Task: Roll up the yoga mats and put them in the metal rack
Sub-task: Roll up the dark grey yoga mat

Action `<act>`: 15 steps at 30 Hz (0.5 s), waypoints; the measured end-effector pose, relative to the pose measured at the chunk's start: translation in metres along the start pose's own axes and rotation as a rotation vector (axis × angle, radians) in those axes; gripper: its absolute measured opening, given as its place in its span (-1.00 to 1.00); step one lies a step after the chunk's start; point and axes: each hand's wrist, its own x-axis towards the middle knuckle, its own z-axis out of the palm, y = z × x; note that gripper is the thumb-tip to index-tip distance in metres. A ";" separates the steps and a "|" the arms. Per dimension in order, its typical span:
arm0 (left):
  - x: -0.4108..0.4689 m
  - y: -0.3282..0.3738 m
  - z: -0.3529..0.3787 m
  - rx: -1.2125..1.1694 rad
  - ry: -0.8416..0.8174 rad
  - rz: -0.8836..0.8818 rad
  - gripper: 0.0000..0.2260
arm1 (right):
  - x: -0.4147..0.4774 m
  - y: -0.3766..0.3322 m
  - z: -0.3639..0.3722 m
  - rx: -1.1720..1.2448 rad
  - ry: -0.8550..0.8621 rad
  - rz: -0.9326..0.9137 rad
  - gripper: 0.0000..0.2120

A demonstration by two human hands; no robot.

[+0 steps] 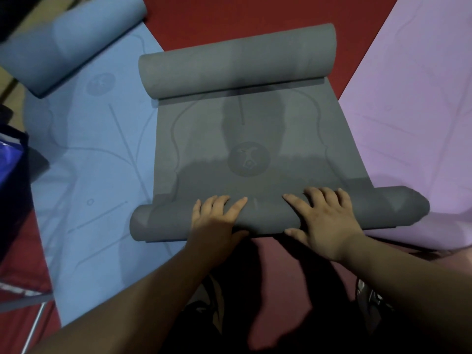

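Observation:
A grey yoga mat (245,139) lies in the middle of the red floor, curled into a roll at its far end (237,62) and into a second roll at its near end (268,215). My left hand (217,218) and my right hand (324,218) both press flat on top of the near roll, fingers spread and pointing forward, thumbs at its near side. A blue mat (97,159) lies to the left, its far end rolled up (66,44). A pink mat (419,103) lies flat to the right. No metal rack is in view.
The grey mat's left edge overlaps the blue mat, and its near roll's right end rests on the pink mat. A dark blue bag (10,190) sits at the left edge. A thin metal leg (35,325) shows at the bottom left. My legs are below the roll.

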 end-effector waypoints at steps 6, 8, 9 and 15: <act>0.001 0.002 -0.001 0.026 0.029 -0.001 -0.37 | 0.012 0.008 -0.011 -0.019 -0.074 -0.012 -0.15; 0.005 -0.001 -0.004 0.002 0.036 -0.012 -0.36 | 0.011 0.005 -0.009 -0.042 -0.002 -0.022 -0.21; 0.006 -0.003 -0.004 -0.007 0.030 -0.016 -0.35 | 0.009 0.003 -0.007 -0.046 0.047 -0.025 -0.25; 0.012 -0.007 -0.005 -0.040 -0.003 0.008 -0.35 | 0.004 -0.001 0.004 -0.019 0.084 0.020 -0.30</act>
